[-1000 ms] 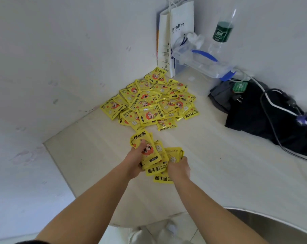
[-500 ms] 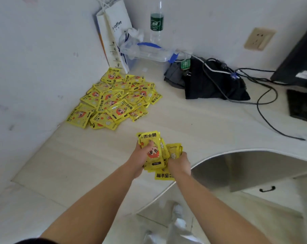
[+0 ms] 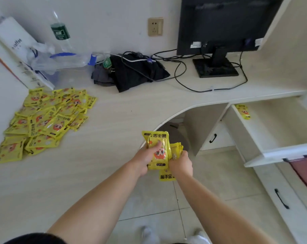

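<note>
Both my hands hold one bundle of yellow packets (image 3: 159,150) above the curved front edge of the pale desk (image 3: 114,120). My left hand (image 3: 145,158) grips the bundle from the left with the thumb across the top packet's cartoon face. My right hand (image 3: 181,162) grips the right side, with more packets sticking out below it. A large pile of the same yellow packets (image 3: 43,120) lies on the desk at the left, near the wall. One single yellow packet (image 3: 243,111) lies in the open white drawer (image 3: 272,152) at the right.
At the back stand a white paper bag (image 3: 17,48), a clear plastic bag with a water bottle (image 3: 61,37), a black cloth bundle (image 3: 131,73) with cables, and a dark monitor (image 3: 219,32). Closed drawers with black handles (image 3: 281,199) sit lower right. Tiled floor lies below.
My view has swung right, from the packet pile in the corner towards the monitor and the open drawer. Both hands kept their grip on the bundle and carried it rightward past the desk edge.
</note>
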